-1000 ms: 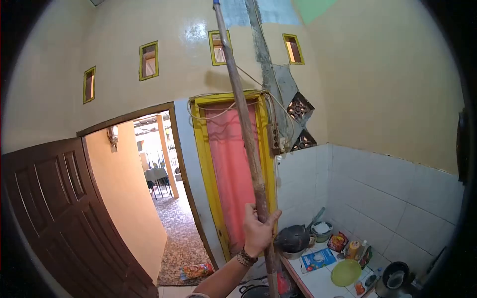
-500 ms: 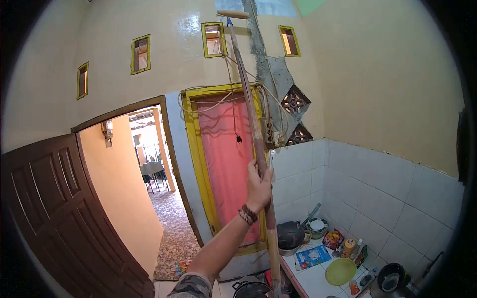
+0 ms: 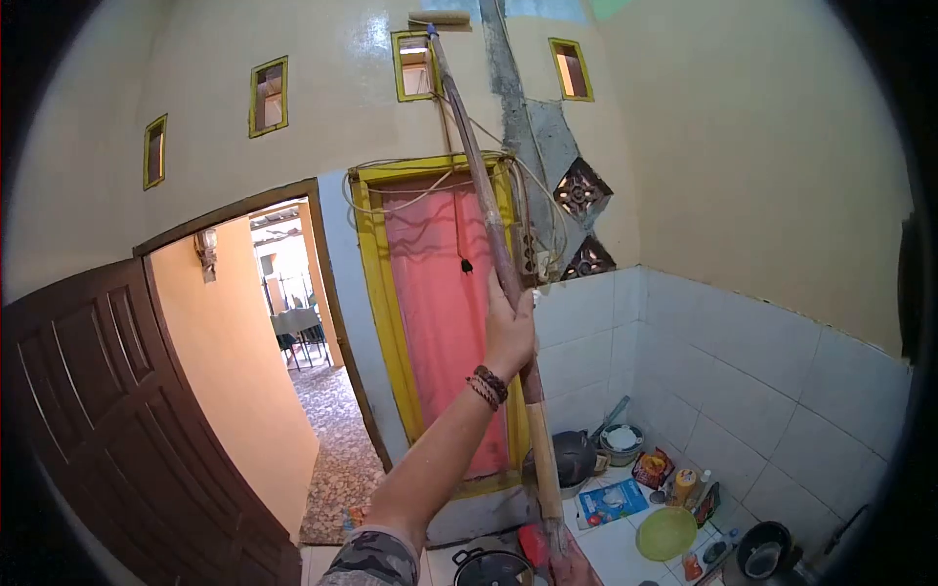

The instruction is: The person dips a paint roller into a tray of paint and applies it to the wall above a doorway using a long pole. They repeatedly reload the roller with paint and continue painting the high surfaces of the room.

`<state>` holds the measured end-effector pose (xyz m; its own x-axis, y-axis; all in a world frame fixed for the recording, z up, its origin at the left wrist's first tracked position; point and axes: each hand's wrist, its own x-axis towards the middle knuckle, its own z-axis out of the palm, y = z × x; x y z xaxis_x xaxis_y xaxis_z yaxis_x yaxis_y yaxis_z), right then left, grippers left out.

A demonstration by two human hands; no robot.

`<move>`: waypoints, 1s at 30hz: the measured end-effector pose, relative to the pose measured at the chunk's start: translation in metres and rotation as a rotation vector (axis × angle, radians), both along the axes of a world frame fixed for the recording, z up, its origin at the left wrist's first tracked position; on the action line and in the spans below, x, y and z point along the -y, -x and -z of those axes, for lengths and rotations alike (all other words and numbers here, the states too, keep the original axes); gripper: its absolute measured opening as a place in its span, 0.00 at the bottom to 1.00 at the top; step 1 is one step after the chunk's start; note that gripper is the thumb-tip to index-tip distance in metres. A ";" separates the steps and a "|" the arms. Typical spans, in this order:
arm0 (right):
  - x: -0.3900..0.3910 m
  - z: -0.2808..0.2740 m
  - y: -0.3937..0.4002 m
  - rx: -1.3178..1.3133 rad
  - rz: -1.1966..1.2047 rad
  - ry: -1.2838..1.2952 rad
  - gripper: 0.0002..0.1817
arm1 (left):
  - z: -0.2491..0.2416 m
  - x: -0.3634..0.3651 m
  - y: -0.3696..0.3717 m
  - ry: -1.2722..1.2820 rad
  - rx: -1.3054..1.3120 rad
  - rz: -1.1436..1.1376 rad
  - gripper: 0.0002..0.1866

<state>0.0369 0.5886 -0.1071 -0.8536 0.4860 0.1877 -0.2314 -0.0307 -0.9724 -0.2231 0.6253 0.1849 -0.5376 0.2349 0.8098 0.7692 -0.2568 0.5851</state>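
At left, a dark paneled door (image 3: pixel 88 391) stands open; cream wall (image 3: pixel 337 127) rises above a yellow frame (image 3: pixel 372 244). Your left hand (image 3: pixel 511 337) is wrapped around a long, worn brown pole (image 3: pixel 481 181), its pale roller (image 3: pixel 447 18) above a small window (image 3: pixel 415 73). Right, a tiled counter (image 3: pixel 614 549) holds a green bowl (image 3: pixel 666 533).

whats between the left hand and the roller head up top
The pole: in the head view, it runs from the left hand up to the roller head, crossing in front of the yellow frame.
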 end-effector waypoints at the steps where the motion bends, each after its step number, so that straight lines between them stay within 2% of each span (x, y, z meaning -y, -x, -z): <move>1: -0.002 0.015 -0.002 0.007 -0.003 0.006 0.23 | 0.003 0.003 -0.004 0.031 0.042 -0.045 0.31; 3: -0.010 0.061 -0.010 0.119 0.011 -0.453 0.23 | 0.018 0.011 -0.014 0.022 -0.020 -0.067 0.32; 4: -0.005 0.055 -0.011 0.120 0.012 -0.449 0.23 | 0.022 0.013 -0.016 0.010 -0.099 -0.087 0.34; 6: 0.011 0.021 -0.021 0.003 0.223 -0.499 0.22 | 0.017 0.007 -0.011 0.021 -0.100 -0.097 0.34; 7: 0.003 -0.001 -0.030 0.273 0.066 -0.348 0.23 | 0.013 0.004 -0.009 0.027 -0.098 -0.109 0.34; 8: 0.004 -0.012 -0.028 0.280 0.067 -0.345 0.23 | 0.002 0.004 -0.012 0.031 -0.092 -0.107 0.34; 10: 0.004 -0.033 -0.020 -0.182 0.261 -0.546 0.24 | -0.024 0.008 -0.023 0.068 -0.039 -0.073 0.34; 11: 0.010 -0.060 -0.035 0.079 0.042 -0.278 0.27 | -0.024 0.004 -0.020 0.042 -0.005 -0.027 0.34; 14: 0.012 -0.030 -0.041 0.071 0.107 -0.386 0.29 | -0.002 0.004 -0.023 0.013 -0.137 -0.160 0.35; 15: 0.008 -0.028 -0.041 0.059 0.101 -0.387 0.29 | 0.001 0.007 -0.031 0.084 -0.008 -0.100 0.36; 17: 0.006 -0.031 -0.050 0.039 -0.067 -0.174 0.29 | -0.009 0.002 -0.029 0.036 -0.076 -0.128 0.36; 20: 0.005 -0.054 -0.044 -0.008 -0.034 -0.123 0.26 | -0.031 -0.008 -0.024 -0.025 -0.144 -0.177 0.37; 21: 0.018 -0.078 -0.047 0.014 -0.026 -0.008 0.24 | -0.039 -0.006 -0.026 -0.008 -0.113 -0.155 0.37; 23: 0.017 -0.062 -0.046 -0.001 0.012 -0.011 0.22 | -0.039 0.000 -0.030 0.009 -0.081 -0.135 0.37; 28: 0.032 -0.017 -0.065 0.021 0.164 -0.142 0.19 | 0.006 0.008 -0.042 0.060 0.079 -0.044 0.36; 30: 0.031 -0.023 -0.071 0.122 0.044 0.074 0.19 | 0.000 0.010 -0.042 0.061 0.075 -0.037 0.36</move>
